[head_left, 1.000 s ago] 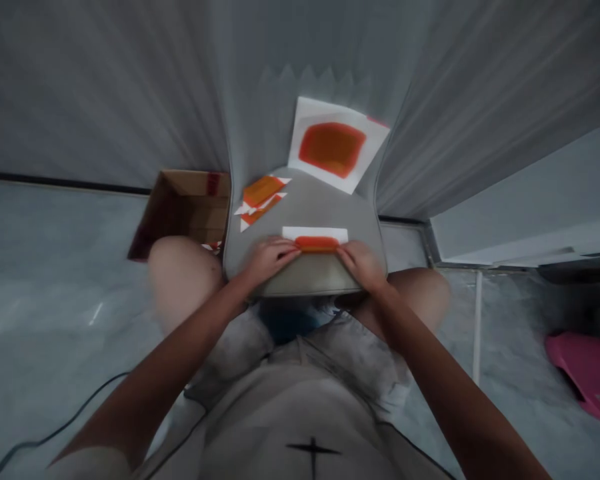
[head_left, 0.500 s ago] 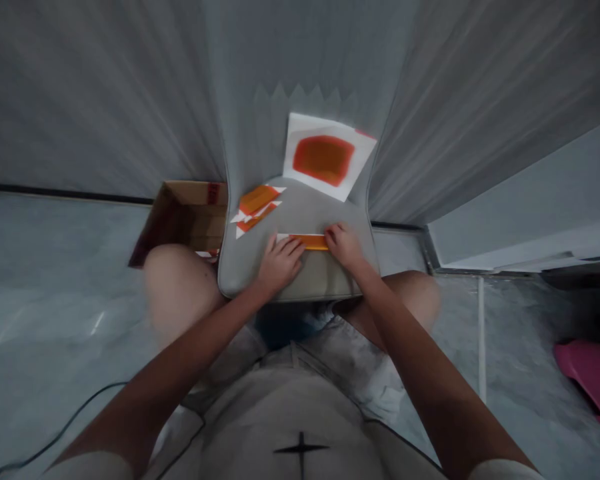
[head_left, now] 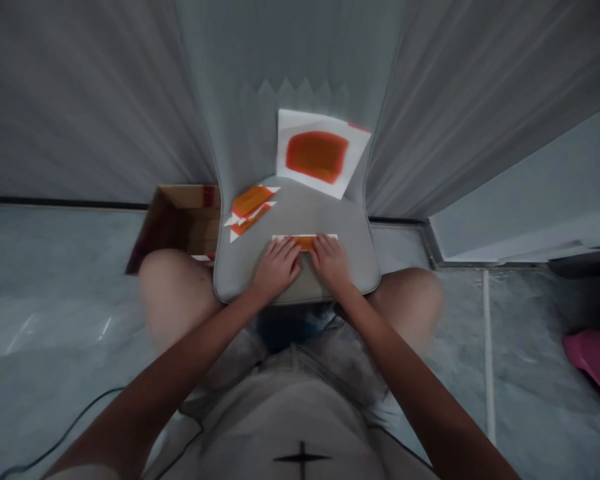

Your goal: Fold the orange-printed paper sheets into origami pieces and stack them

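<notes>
A narrow folded strip of orange and white paper lies across the front half of the grey chair seat. My left hand rests flat on its left part, fingers stretched forward. On the right part lies my right hand, its fingers also laid out over the strip. White ends of the paper show beyond the fingers on both sides. Folded orange and white paper pieces sit at the left of the seat. Farther back, a white sheet with a large orange patch leans toward the backrest.
An open cardboard box stands on the floor left of the chair. Grey curtains hang behind. A pink plastic object is at the right edge, and a dark cable runs along the floor at lower left.
My right hand has moved left along the strip and its fingers now lie flatter on it, uncovering the white right end. My left hand stays on the left part. The view has shifted slightly.
</notes>
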Available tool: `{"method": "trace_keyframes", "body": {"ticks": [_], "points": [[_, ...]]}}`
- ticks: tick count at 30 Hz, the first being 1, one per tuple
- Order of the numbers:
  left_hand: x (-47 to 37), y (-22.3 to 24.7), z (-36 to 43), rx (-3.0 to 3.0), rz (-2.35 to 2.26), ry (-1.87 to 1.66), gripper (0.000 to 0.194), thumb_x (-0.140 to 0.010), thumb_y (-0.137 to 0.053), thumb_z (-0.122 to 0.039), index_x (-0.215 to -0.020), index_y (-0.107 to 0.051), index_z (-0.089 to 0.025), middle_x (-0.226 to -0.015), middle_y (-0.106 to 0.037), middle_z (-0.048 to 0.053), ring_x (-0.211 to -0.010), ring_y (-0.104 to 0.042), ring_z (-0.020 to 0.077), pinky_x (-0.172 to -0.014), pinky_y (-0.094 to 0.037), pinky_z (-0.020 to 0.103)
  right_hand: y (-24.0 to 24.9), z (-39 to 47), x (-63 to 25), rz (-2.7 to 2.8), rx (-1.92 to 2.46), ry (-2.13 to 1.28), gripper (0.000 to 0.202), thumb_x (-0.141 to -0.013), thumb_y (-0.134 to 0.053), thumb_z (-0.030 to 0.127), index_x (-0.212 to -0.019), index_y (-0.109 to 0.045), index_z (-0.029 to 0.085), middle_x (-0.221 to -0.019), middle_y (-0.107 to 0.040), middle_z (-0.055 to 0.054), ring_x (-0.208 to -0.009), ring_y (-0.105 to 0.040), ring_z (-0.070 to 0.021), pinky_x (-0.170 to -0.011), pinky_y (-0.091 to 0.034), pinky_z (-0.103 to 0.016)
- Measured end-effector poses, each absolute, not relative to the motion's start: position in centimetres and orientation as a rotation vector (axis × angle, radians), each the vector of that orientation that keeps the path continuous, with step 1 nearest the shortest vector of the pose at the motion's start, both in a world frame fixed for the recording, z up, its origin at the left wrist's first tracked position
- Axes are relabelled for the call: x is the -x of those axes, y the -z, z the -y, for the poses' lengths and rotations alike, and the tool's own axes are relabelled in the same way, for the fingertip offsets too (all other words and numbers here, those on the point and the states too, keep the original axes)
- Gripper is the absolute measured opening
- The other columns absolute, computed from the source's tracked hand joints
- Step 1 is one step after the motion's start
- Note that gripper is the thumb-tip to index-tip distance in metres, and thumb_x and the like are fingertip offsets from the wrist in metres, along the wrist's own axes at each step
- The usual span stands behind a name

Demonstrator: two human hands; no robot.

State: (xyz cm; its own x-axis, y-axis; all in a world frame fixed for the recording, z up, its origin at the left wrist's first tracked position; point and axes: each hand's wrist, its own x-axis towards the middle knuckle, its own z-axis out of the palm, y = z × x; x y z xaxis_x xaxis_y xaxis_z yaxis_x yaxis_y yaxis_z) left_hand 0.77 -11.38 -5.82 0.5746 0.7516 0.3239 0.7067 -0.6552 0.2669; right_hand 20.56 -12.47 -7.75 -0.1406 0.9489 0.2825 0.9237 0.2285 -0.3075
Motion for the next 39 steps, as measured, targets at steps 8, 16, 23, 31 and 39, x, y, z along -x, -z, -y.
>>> {"method": "trace_keyframes", "body": {"ticks": [8, 16, 23, 31, 39], "points": [[-0.84, 5.74, 11.68, -2.668, -1.332, -0.579, 0.049, -0.103, -0.047, -0.025, -0.151, -0.057, -0.021, -0.160, -0.051, 0.012, -0.152, -0.045, 0.0285, -0.128, -0.032, 0.054, 8.30, 12.74, -20.51, 2.081, 1.701, -0.085, 0.050, -0.109, -0.039, 0.033, -0.148, -0.058, 0.007, -0.152, -0.058, -0.021, -0.149, -0.049, -0.0320, -0.124, -0.037, -0.054], [-0.60, 5.86, 11.76, -2.632, -1.318, -0.602, 0.048, -0.106, -0.044, -0.030, -0.152, -0.057, -0.023, -0.161, -0.051, 0.011, -0.152, -0.045, 0.0291, -0.127, -0.033, 0.055, 8.26, 12.78, -20.69, 2.117, 1.692, -0.105, 0.053, -0.110, -0.036, 0.033, -0.150, -0.055, 0.005, -0.155, -0.056, -0.022, -0.150, -0.047, -0.0325, -0.125, -0.036, -0.055], [-0.53, 5.92, 11.71, -2.642, -1.316, -0.578, 0.050, -0.106, -0.042, -0.030, -0.154, -0.054, -0.020, -0.163, -0.048, 0.013, -0.155, -0.040, 0.0289, -0.129, -0.031, 0.054, 7.92, 12.96, -20.39, 2.105, 1.707, -0.073, 0.053, -0.110, -0.036, 0.034, -0.150, -0.055, 0.004, -0.156, -0.055, -0.021, -0.151, -0.046, -0.0333, -0.126, -0.036, -0.055], [-0.55, 5.69, 11.81, -2.603, -1.307, -0.604, 0.051, -0.105, -0.045, -0.028, -0.155, -0.053, -0.023, -0.164, -0.046, 0.011, -0.155, -0.040, 0.0299, -0.129, -0.031, 0.056, 7.66, 13.11, -20.41, 2.116, 1.720, -0.107, 0.053, -0.110, -0.037, 0.033, -0.152, -0.053, 0.005, -0.157, -0.053, -0.022, -0.153, -0.044, -0.0326, -0.126, -0.036, -0.056], [-0.47, 5.80, 11.71, -2.607, -1.312, -0.585, 0.049, -0.106, -0.042, -0.029, -0.153, -0.054, -0.020, -0.164, -0.046, 0.013, -0.156, -0.039, 0.0293, -0.129, -0.030, 0.055, 7.86, 13.08, -20.41, 2.113, 1.718, -0.057, 0.053, -0.110, -0.036, 0.034, -0.151, -0.054, 0.006, -0.155, -0.056, -0.021, -0.150, -0.047, -0.0324, -0.125, -0.038, -0.055]]}}
